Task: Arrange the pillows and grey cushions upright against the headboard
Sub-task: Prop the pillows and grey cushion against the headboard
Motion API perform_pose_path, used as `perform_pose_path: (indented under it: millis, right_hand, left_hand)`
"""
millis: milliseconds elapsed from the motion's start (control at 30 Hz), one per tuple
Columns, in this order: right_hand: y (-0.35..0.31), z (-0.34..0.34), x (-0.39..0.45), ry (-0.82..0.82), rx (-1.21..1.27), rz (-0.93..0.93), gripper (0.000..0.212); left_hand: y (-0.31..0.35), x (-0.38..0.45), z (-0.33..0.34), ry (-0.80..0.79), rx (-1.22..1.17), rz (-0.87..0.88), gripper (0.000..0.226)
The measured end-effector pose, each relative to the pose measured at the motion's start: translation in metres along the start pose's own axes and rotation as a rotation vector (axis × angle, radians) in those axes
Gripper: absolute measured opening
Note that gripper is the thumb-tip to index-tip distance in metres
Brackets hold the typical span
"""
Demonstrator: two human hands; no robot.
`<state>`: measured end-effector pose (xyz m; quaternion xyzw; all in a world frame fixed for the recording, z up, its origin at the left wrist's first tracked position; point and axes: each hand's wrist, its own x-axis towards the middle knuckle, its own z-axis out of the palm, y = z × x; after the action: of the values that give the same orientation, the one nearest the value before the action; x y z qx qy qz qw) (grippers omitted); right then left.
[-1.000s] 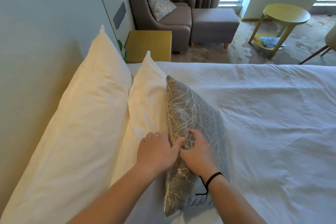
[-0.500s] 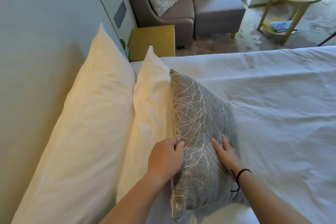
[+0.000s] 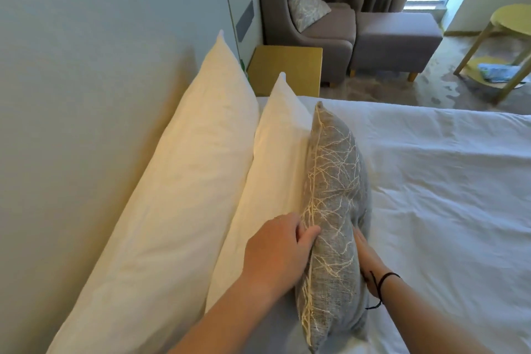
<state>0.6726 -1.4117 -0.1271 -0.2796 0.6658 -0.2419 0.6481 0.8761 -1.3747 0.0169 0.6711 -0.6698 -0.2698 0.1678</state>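
Left hand (image 3: 277, 250) curled, thumb forward, right hand (image 3: 369, 264) flat, fingers extended

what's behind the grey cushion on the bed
A white pillow stands right behind the grey cushion, then a larger pillow against the headboard. Their lower parts touching the cushion are hidden.
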Motion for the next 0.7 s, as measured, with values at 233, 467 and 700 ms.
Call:
perform_pose_path:
  millis: [233, 467, 700]
  right_hand:
    - [-0.018, -0.027, -0.027, 0.13, 0.006, 0.113, 0.084]
    - [-0.084, -0.019, -0.093, 0.265, -0.185, -0.403, 0.055]
    - [-0.111, 0.059, -0.151, 0.009, -0.913, -0.839, 0.043]
  left_hand:
    - [-0.067, -0.092, -0.005, 0.159, -0.035, -0.17, 0.026]
    - [-0.117, -0.165, 0.013, 0.087, -0.529, -0.554, 0.015]
    - [-0.121, -0.188, 0.017, 0.336, -0.594, -0.535, 0.014]
